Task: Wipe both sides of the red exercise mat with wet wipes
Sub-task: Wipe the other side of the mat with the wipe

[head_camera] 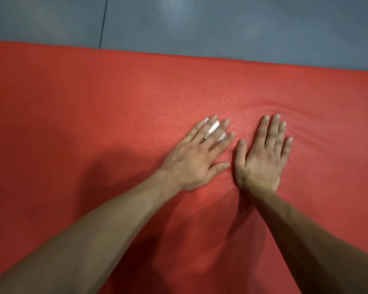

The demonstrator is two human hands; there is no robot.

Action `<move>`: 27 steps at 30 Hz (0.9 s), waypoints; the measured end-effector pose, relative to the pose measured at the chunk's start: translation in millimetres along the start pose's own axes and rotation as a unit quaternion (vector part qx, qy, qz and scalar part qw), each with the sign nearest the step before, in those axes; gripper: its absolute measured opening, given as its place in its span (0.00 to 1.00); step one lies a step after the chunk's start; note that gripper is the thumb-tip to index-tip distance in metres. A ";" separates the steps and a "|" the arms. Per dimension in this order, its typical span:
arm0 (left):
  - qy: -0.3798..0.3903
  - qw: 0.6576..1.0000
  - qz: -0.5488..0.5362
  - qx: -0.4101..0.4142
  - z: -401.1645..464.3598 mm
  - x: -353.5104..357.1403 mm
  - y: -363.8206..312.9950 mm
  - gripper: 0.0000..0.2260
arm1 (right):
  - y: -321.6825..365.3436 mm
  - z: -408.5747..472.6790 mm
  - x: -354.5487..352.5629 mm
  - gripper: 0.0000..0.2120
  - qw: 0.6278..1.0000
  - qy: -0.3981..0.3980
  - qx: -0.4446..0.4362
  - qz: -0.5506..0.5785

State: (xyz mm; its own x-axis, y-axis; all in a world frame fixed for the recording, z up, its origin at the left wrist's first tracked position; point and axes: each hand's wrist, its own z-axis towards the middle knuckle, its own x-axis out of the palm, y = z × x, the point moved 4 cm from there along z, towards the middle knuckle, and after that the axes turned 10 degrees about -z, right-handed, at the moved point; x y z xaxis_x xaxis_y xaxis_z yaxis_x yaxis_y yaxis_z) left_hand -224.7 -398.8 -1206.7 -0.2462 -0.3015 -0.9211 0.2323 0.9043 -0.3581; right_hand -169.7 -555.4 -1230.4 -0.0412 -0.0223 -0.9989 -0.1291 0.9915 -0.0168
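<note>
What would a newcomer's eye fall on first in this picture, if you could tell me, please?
The red exercise mat fills most of the view, lying on a grey floor that shows along the top. Near the middle, the left hand and the right hand lie flat on it side by side. A white wet wipe shows between the left hand's straight fingers, and the mat wrinkles a little beside the right hand.

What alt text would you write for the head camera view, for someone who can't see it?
Two bare hands press flat, side by side, on a red foam exercise mat; the left hand has a white wet wipe showing between its straight fingers, while the right hand is empty. Grey floor lies beyond the mat's far edge.
</note>
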 end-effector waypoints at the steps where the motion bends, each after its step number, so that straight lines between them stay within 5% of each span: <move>1: 0.009 1.000 0.021 0.016 3.4 -3.5 7.7 0.32 | 0.5 0.2 0.2 0.36 1.000 0.000 -0.001 0.001; 6: -0.096 0.950 -0.041 -0.295 7.4 -37.6 109.2 0.32 | -0.6 1.2 1.5 0.37 1.000 0.006 -0.002 -0.008; 8: -0.085 0.964 -0.013 -0.252 16.2 -31.3 80.8 0.32 | -0.4 1.1 1.4 0.37 1.000 0.008 -0.001 -0.005; 10: -0.012 0.998 0.018 -0.058 23.7 -11.1 26.2 0.31 | -0.3 0.3 0.6 0.36 1.000 0.009 0.000 -0.003; 12: 0.047 0.995 0.024 0.087 23.0 -5.1 3.6 0.31 | -0.4 0.2 0.6 0.36 1.000 0.010 0.000 -0.008; 14: 0.022 0.998 0.046 0.044 36.3 -18.1 32.8 0.30 | 0.1 1.0 1.4 0.36 1.000 0.014 -0.002 -0.011; 18: -0.078 0.968 -0.042 -0.234 48.3 -48.7 94.0 0.30 | 0.0 1.2 1.3 0.36 1.000 0.015 -0.001 -0.011; 23: 0.033 0.994 -0.007 0.105 57.1 -12.7 -3.6 0.28 | -1.1 0.6 0.6 0.36 1.000 0.014 -0.001 -0.009; 25: 0.012 0.995 0.021 0.096 70.1 -23.2 20.1 0.28 | 0.2 1.5 1.3 0.37 1.000 0.015 -0.002 -0.009; 27: -0.033 0.999 0.012 -0.042 84.4 -39.8 61.6 0.27 | 0.1 1.9 1.7 0.37 1.000 0.015 0.000 -0.014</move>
State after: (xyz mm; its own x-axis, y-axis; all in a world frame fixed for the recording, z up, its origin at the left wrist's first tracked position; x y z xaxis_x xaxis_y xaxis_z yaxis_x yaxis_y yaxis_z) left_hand -121.1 -356.6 -1205.0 -0.1789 -0.2965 -0.9381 0.1576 0.9326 -0.3248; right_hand -168.0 -555.1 -1232.1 -0.0663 -0.0539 -0.9963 -0.1315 0.9903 -0.0448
